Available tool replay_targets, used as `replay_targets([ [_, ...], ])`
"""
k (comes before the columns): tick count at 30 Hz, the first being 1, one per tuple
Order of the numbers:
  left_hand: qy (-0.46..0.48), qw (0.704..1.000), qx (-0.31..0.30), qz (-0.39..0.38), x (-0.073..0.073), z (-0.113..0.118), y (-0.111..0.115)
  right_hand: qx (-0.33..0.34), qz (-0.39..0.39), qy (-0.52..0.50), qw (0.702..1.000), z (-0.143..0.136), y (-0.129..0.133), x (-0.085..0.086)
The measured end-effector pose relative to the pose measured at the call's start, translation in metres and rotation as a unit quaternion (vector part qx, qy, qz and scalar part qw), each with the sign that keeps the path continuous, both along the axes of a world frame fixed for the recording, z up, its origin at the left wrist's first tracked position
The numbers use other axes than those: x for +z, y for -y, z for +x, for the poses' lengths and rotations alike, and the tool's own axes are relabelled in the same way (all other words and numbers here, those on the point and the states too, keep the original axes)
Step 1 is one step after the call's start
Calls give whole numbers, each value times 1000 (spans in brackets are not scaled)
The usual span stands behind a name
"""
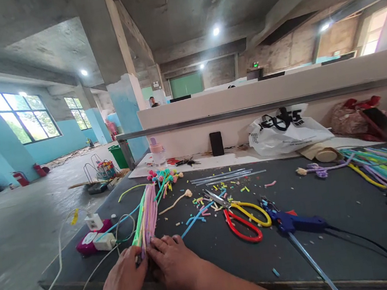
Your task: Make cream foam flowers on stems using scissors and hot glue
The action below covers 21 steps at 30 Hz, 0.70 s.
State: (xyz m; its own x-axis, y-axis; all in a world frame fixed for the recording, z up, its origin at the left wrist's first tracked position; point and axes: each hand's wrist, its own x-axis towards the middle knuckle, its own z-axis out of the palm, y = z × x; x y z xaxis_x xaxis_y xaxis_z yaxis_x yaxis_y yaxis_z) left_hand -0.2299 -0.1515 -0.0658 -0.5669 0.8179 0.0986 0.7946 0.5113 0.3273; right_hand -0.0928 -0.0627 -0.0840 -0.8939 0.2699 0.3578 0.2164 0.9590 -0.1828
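A bundle of pink, lilac, cream and green pipe cleaners (pixel 148 206) lies on the dark table near its front edge. My left hand (pixel 123 276) is closed round the near end from the left. From the right, my right hand (pixel 176 261) presses its bent fingers against that same end; its thumb is hidden. The tips between the hands cannot be seen clearly. Beyond the bundle are small fuzzy pipe-cleaner flowers (pixel 165 175) in pink, teal and cream. Scissors (pixel 242 222) with one red and one yellow handle lie open to the right, near a blue pipe cleaner (pixel 199 213).
A blue glue gun (pixel 294 222) with its cord lies right of the scissors. Clear glue sticks (pixel 226 176) and cut scraps are scattered behind. A magenta power strip (pixel 91 238) with plugs sits at the left edge. Behind are a bottle (pixel 158 154), a phone (pixel 217 144) and a white bag (pixel 289 134).
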Motion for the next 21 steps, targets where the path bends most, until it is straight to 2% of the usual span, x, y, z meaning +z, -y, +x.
replay_targets([
  [6,-1,999,19,-39,7,3,-4,-5,6,-6,1000,3,2,4],
  [12,-54,996,-13,-72,12,-3,-8,-7,21,-10,1000,4,3,3],
  [19,-96,991,-28,-87,35,0,-7,-14,33,-33,999,5,4,2],
  [21,-108,990,-31,-81,38,5,-6,-12,33,-36,999,6,4,2],
])
